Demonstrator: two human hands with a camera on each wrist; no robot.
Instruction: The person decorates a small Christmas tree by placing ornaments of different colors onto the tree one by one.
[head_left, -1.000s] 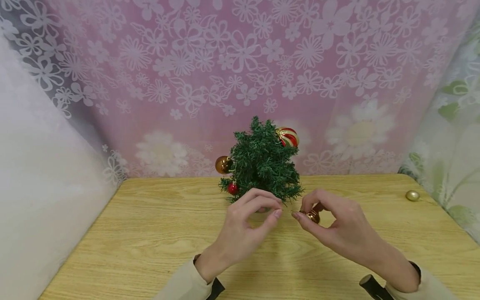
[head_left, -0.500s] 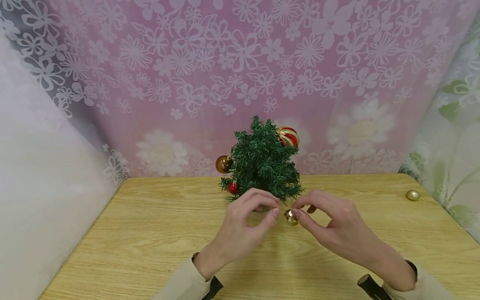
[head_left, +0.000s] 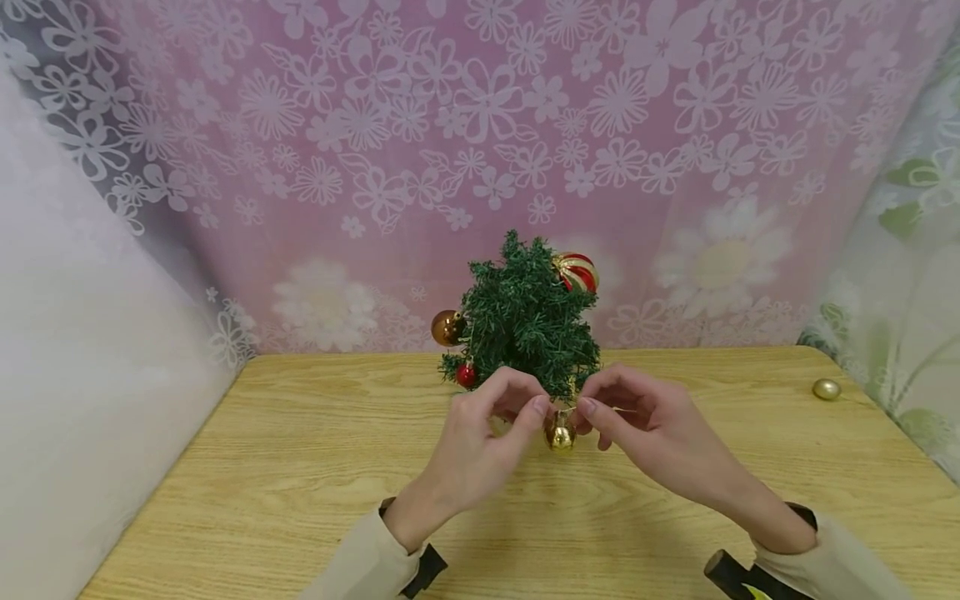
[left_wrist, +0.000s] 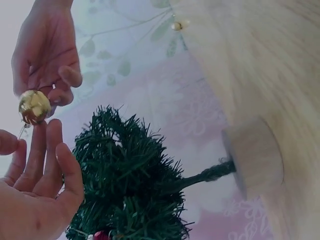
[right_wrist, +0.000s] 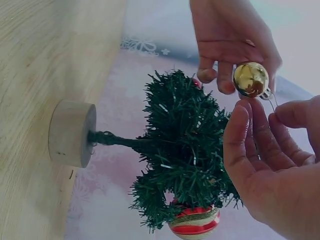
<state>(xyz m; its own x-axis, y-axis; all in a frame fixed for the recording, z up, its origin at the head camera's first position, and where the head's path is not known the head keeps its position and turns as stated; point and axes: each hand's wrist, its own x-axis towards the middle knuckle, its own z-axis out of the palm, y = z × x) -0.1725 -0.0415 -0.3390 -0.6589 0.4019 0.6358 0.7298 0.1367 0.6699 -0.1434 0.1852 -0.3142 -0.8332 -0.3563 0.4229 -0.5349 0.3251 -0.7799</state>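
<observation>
A small shiny gold bauble (head_left: 561, 435) hangs by its thin string between my two hands, in front of the little green Christmas tree (head_left: 528, 321). With thumb and forefinger my left hand (head_left: 480, 454) pinches the string near the bauble's cap. My right hand (head_left: 660, 433) pinches the string from the other side, its thumb tip close to the left one. In the right wrist view the string runs from the cap of the gold bauble (right_wrist: 251, 80) to the right fingertips. The tree's round wooden base (right_wrist: 72, 132) stands on the table; my hands hide it in the head view.
On the tree hang a brown bauble (head_left: 447, 328), a small red bauble (head_left: 466, 375) and a red-and-gold striped bauble (head_left: 576, 273). Another gold bauble (head_left: 827, 389) lies at the right end of the wooden table (head_left: 300, 467). A flowered curtain (head_left: 480, 167) hangs behind.
My right hand has moved left, bringing the gold bauble over to my left hand. The bauble now hangs below the fingertips of both hands. Tree and other baubles stay put.
</observation>
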